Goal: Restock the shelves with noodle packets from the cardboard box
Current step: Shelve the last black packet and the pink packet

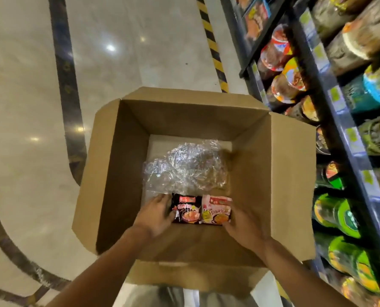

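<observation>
On the far left, a pale glossy floor is seen, crossed by a dark curved inlay band and dotted with reflected ceiling lights. Toward the middle, an open cardboard box is set on that floor, its four flaps folded outward. Inside it, crumpled clear plastic wrap is spread over the pale bottom of the box.

Just below the wrap, the left hand is curled round the left edge of a black noodle packet, with the fingers bent over its side. A pink noodle packet is held directly beside the black one, edge touching edge, and the right hand is wrapped round its right edge. Both packets are kept face up, inside the box near its near wall. Whether they rest on the bottom or are lifted off it cannot be told.

Beyond the box, a yellow and black hazard stripe is laid along the floor. On the right, dark shelves are lined with rows of cup noodles in red, blue and green, with small price tags fixed along the shelf rails.
</observation>
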Available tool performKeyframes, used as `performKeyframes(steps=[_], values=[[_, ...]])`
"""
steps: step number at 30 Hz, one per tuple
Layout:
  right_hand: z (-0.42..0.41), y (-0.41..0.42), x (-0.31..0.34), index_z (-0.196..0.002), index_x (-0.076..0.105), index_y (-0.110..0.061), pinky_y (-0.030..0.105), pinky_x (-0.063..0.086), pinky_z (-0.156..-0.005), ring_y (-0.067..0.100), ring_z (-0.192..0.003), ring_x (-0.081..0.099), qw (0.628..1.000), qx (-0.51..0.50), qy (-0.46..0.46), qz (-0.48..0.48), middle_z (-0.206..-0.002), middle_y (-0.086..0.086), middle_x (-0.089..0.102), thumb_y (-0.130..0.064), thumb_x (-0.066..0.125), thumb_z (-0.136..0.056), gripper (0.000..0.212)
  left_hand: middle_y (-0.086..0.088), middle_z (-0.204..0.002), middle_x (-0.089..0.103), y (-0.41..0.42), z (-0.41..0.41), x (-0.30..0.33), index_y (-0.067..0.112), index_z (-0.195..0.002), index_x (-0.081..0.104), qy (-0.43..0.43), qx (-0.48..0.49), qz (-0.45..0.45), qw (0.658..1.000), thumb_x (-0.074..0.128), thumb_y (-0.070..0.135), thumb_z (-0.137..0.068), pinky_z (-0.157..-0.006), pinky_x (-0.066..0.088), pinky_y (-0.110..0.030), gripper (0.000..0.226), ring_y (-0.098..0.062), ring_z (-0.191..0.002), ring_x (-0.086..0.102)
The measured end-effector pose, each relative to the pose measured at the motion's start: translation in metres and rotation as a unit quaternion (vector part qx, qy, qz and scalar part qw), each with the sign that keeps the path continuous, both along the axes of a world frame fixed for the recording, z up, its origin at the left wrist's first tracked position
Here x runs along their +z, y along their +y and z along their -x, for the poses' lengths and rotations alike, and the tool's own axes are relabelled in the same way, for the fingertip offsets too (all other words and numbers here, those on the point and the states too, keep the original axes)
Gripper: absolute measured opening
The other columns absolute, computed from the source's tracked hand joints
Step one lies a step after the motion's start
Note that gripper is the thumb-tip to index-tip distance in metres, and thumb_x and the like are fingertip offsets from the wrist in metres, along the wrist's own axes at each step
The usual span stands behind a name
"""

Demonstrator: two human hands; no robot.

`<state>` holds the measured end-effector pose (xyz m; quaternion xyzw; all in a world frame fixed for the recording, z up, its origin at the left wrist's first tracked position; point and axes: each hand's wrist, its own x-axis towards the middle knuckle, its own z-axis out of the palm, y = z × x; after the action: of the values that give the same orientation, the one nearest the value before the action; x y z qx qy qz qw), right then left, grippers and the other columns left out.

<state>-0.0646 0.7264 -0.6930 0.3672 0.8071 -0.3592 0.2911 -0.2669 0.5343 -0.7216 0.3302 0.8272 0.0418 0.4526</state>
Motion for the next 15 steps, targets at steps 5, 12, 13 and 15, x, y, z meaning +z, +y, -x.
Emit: performKeyframes(steps=[5, 12, 13, 15], values=[[0.003, 0.004, -0.087, -0.149, 0.042, -0.025, 0.030, 0.038, -0.108, 0.022, -0.135, 0.046, 0.998, 0.042, -0.039, -0.030, -0.148, 0.000, 0.051, -0.036, 0.063, -0.090, 0.064, -0.007, -0.154, 0.038, 0.014, -0.012, -0.107, 0.021, -0.153, 0.029, -0.068, 0.053, 0.085, 0.993, 0.057, 0.039, -0.096, -0.113, 0.035, -0.039, 0.066, -0.029, -0.138, 0.038], [0.002, 0.007, -0.199, -0.154, 0.032, -0.023, 0.029, 0.030, -0.114, 0.021, -0.143, 0.033, 0.992, 0.111, -0.054, -0.019, -0.156, -0.003, 0.038, -0.039, 0.059, -0.094, 0.067, -0.012, -0.136, 0.052, 0.013, -0.025, -0.245, 0.015, -0.144, 0.040, -0.102, 0.079, 0.125, 0.984, 0.065, 0.034, -0.087, -0.106, 0.042, -0.042, 0.065, -0.031, -0.126, 0.048], [0.001, 0.007, -0.211, -0.154, 0.031, -0.023, 0.029, 0.029, -0.114, 0.021, -0.144, 0.032, 0.992, 0.113, -0.054, -0.015, -0.157, -0.003, 0.037, -0.040, 0.058, -0.095, 0.067, -0.012, -0.126, 0.059, 0.012, -0.026, -0.261, 0.013, -0.137, 0.047, -0.122, 0.105, 0.139, 0.977, 0.067, 0.035, -0.084, -0.102, 0.045, -0.041, 0.061, -0.029, -0.117, 0.056], [-0.002, 0.005, -0.234, -0.155, 0.029, -0.022, 0.030, 0.029, -0.114, 0.021, -0.145, 0.029, 0.992, 0.114, -0.056, -0.011, -0.158, -0.002, 0.035, -0.040, 0.058, -0.095, 0.069, -0.009, -0.085, 0.068, 0.012, -0.028, -0.288, 0.003, -0.103, 0.062, -0.183, 0.192, 0.145, 0.953, 0.072, 0.025, -0.085, -0.084, 0.055, -0.039, 0.030, -0.018, -0.074, 0.065]])
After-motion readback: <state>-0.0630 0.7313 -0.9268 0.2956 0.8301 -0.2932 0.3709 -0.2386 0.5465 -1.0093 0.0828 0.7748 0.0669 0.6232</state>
